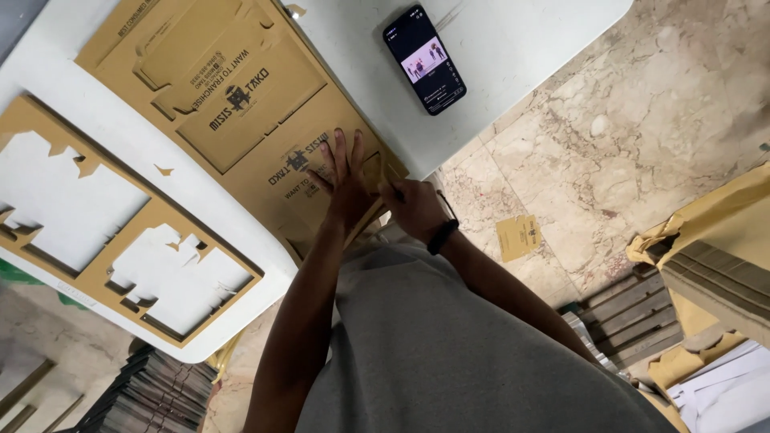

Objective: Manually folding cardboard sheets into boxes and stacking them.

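Two hands meet at the near edge of the white table (pixel 513 48), both on the same die-cut cardboard sheet (pixel 241 96). Left hand (pixel 346 186): fingers straight and spread, palm pressed flat against the sheet's near corner. Right hand (pixel 415 210): curled round that corner just beside the left, black wristband (pixel 442 237) on the wrist; whether its fingers pinch the flap cannot be told, since they are hidden under the hand. Hands nearly touching. Sheet is brown, printed in dark ink, scored with fold lines, lying flat along the tabletop and overhanging the near edge where the hands work. To the left of it, on the same table, a leftover cardboard frame (pixel 156 212) with ragged cut-out windows showing the white surface through. Farther along the table, well apart from the hands, a smartphone (pixel 424 59) face up, screen lit. Off the table to the right, a small brown card (pixel 517 238) lies on the marble floor (pixel 642 120). Stacked dark sheets (pixel 152 397) sit below the table edge at lower left
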